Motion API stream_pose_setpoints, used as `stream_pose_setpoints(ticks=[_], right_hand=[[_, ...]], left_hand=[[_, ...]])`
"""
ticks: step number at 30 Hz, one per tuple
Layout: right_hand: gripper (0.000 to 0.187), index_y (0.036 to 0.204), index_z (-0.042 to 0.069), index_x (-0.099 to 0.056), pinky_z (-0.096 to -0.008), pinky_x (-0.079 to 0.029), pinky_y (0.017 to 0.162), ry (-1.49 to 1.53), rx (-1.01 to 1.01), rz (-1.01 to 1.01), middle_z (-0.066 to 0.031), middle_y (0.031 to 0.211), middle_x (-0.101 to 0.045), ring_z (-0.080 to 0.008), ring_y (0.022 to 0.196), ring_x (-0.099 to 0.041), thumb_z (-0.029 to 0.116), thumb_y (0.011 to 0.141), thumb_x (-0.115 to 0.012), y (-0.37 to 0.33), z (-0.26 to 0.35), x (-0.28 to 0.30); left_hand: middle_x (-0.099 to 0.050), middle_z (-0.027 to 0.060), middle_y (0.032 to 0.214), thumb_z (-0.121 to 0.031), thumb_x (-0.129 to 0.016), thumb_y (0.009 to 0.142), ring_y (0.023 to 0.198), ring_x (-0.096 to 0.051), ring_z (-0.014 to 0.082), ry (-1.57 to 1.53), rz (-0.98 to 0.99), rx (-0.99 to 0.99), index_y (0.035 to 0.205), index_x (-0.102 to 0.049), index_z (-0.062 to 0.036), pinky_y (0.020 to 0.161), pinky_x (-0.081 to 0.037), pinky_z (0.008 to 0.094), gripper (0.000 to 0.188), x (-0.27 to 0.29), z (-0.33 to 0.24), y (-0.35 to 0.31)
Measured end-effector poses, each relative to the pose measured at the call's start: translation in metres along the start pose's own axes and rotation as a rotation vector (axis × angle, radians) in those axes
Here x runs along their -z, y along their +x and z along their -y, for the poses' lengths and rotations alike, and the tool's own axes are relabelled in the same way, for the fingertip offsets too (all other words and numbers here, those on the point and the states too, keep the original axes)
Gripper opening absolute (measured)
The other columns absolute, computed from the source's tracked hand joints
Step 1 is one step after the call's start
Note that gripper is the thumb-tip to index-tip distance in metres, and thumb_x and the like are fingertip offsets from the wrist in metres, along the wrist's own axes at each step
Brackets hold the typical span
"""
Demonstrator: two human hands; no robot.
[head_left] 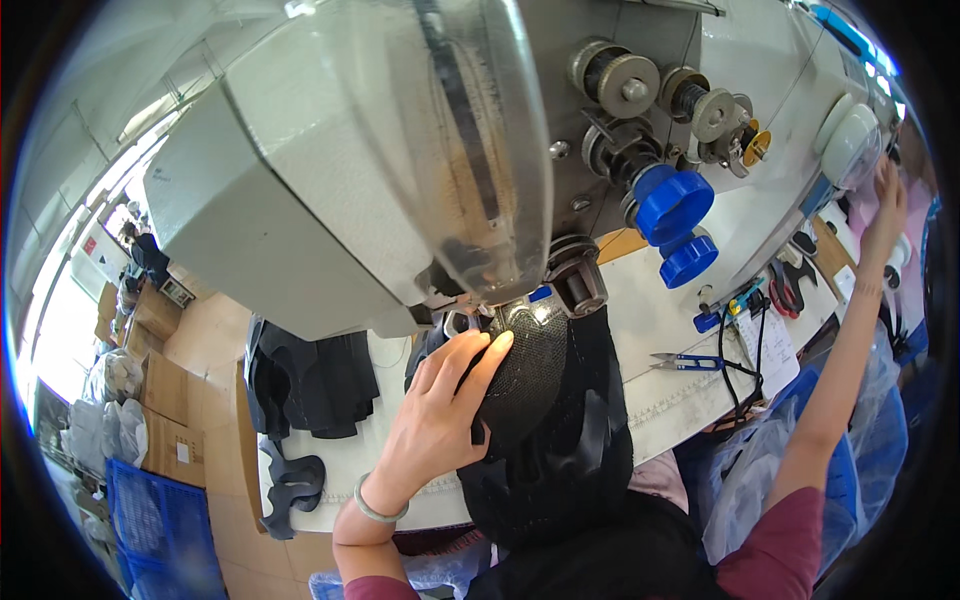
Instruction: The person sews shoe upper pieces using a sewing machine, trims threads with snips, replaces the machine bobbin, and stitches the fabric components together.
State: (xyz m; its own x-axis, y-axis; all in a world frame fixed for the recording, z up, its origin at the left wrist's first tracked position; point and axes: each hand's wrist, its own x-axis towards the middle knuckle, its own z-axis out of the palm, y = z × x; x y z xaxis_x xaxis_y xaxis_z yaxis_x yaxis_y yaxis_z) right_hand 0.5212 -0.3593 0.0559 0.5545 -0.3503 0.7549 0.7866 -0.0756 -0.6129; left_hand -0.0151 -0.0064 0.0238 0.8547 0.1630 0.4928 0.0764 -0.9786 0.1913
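In front of me stands a large pale sewing machine point(330, 200) with a clear guard over its needle area. Under the presser area lies a black mesh piece point(530, 375), part of a larger dark, curved workpiece point(555, 470) that hangs toward me. My left hand point(440, 400) grips the mesh piece close to the needle, fingers on top; its thumb is mostly hidden. My right arm stretches far to the right, and my right hand point(887, 195) is beside the white rounded end point(852, 145) of the machine. Its fingers are too small and unclear to read.
Stacked black cut pieces point(310, 380) lie left on the white table, with curved dark pieces point(292, 485) below. Blue-handled thread snips point(690, 361), red-handled scissors point(785, 290) and a paper sheet point(768, 350) lie right. Blue tension knobs point(673, 205) project overhead. Plastic-lined blue bins point(835, 460) stand beside me.
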Motion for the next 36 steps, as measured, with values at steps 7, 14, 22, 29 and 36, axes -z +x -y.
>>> stream_pose_setpoints(ticks=[7, 14, 22, 29, 36], right_hand=[[0.014, 0.094, 0.001, -0.064, -0.0327, -0.045, 0.077, 0.214, 0.387, 0.799, -0.0095, 0.096, -0.062, -0.0253, 0.086, -0.057, 0.001, 0.08, -0.064, -0.285, 0.218, -0.104], [0.008, 0.082, 0.001, -0.062, -0.0351, -0.046, 0.066, 0.486, 0.075, 1.474, -0.0122, 0.079, -0.063, -0.0241, 0.076, -0.062, 0.008, 0.081, -0.058, -0.272, 0.233, -0.187], [0.011, 0.087, 0.003, -0.062, -0.0327, -0.046, 0.071, 0.574, -0.045, 1.572, -0.009, 0.082, -0.064, -0.0198, 0.077, -0.061, 0.013, 0.081, -0.062, -0.278, 0.209, -0.226], [0.016, 0.092, 0.005, -0.063, -0.0303, -0.046, 0.075, 0.676, -0.142, 1.674, -0.0057, 0.084, -0.065, -0.0155, 0.079, -0.059, 0.017, 0.082, -0.065, -0.293, 0.194, -0.237], [0.021, 0.096, 0.006, -0.063, -0.0283, -0.046, 0.078, 0.606, -0.197, 1.744, -0.003, 0.087, -0.066, -0.0121, 0.079, -0.058, 0.021, 0.082, -0.068, -0.283, 0.195, -0.226]], left_hand=[[-0.047, 0.0158, 0.121, 0.006, -0.064, 0.05, 0.114, -0.048, 0.034, -0.001, -0.022, 0.0, 0.129, -0.048, -0.002, 0.096, -0.043, 0.0406, 0.081, -0.009, 0.007, -0.009], [-0.046, 0.0162, 0.122, 0.003, -0.072, 0.043, 0.116, -0.046, 0.0356, 0.019, -0.067, -0.004, 0.125, -0.047, -0.0002, 0.097, -0.042, 0.0416, 0.086, -0.014, 0.004, -0.006], [-0.045, 0.0155, 0.132, 0.0, -0.074, 0.038, 0.121, -0.045, 0.0325, 0.094, -0.033, -0.092, 0.119, -0.05, 0.003, 0.099, -0.041, 0.0402, 0.085, -0.013, 0.007, -0.006], [-0.049, 0.0155, 0.128, 0.0, -0.071, 0.039, 0.12, -0.046, 0.0325, 0.138, 0.0, -0.109, 0.116, -0.051, 0.0034, 0.099, -0.041, 0.0404, 0.08, -0.01, 0.007, -0.001], [-0.049, 0.0159, 0.129, 0.001, -0.071, 0.041, 0.121, -0.046, 0.0324, 0.098, -0.023, -0.084, 0.119, -0.051, 0.0028, 0.1, -0.04, 0.0406, 0.08, -0.013, 0.006, -0.004]])
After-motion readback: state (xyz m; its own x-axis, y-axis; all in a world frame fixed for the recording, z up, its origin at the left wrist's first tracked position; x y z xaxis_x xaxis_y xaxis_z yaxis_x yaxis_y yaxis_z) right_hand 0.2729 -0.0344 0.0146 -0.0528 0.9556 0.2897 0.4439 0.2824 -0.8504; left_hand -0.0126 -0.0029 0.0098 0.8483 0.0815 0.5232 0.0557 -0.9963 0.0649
